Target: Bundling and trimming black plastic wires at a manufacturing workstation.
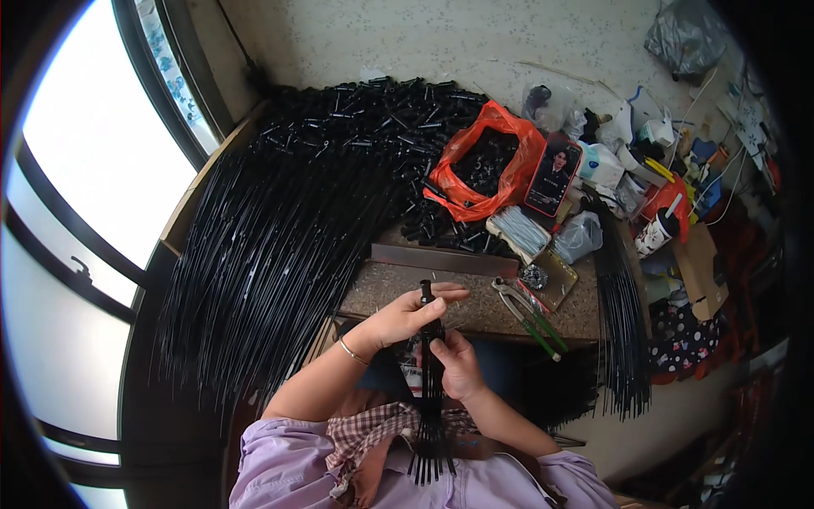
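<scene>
Upright in front of my body is a bundle of thin black rods (432,386), gathered at a black tube-shaped head and fanning out at the lower end. My left hand (398,321) is at the head, its thumb across the front and its fingers stretched out straight behind. Lower down, my right hand (460,366) closes round the rods with the thumb on top. Beyond the hands, green-handled pliers (536,322) lie on the speckled tabletop (398,293), beside a small round metal piece (533,276).
A large heap of black rods (263,254) with tube heads covers the left side. An orange-red plastic bag (454,199) holds small black parts. Near it are a phone (551,176), a box of pale thin sticks (519,231), a metal strip (445,260), more rods (619,305) and a patterned cup (657,233).
</scene>
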Tool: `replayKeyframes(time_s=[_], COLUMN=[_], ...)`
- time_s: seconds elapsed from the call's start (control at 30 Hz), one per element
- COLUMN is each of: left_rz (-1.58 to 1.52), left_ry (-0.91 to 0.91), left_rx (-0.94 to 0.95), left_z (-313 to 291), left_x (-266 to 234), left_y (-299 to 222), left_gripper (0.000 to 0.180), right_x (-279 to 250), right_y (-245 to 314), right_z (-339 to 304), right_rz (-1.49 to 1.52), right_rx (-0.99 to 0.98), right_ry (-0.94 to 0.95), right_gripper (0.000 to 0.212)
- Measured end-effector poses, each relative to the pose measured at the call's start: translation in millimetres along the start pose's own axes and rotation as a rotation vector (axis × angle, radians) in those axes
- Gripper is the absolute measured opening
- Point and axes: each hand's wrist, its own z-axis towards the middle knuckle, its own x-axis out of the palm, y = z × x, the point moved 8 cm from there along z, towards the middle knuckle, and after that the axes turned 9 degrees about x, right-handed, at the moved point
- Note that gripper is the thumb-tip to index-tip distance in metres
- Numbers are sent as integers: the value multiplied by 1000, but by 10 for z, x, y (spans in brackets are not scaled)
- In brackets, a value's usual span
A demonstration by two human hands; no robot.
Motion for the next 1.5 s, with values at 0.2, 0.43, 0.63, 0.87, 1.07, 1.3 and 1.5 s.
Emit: replayKeyframes(time_s=[0.2,0.43,0.63,0.87,1.07,1.3,1.5], left_rz=[-250,-248,322,301,-16,-95,-132], left_ry=[-144,-277,-44,-255,-429,-397,-224], left_rx=[-20,4,92,-73,-88,1,197], left_z=[-115,-156,-92,-217,-307,-371,-448], left_x=[-153,-327,-249,-283,-248,-218,28], left_y=[-42,-127,-385,-65,75,45,-173], left_gripper=[47,28,24,20,22,22,40], right_x=[-8,16,35,16,11,23,-23], right_y=[39,11,15,-24,-55,-60,55], right_z=[-79,-49,-34,25,35,-7,-83], right_rz=[-53,-20,17,54,13,7,64], right_rx=[-22,8,62,104,98,108,54], right_ry=[-58,-1,31,84,73,122,113], right_gripper=[17,18,16,27,27,25,26])
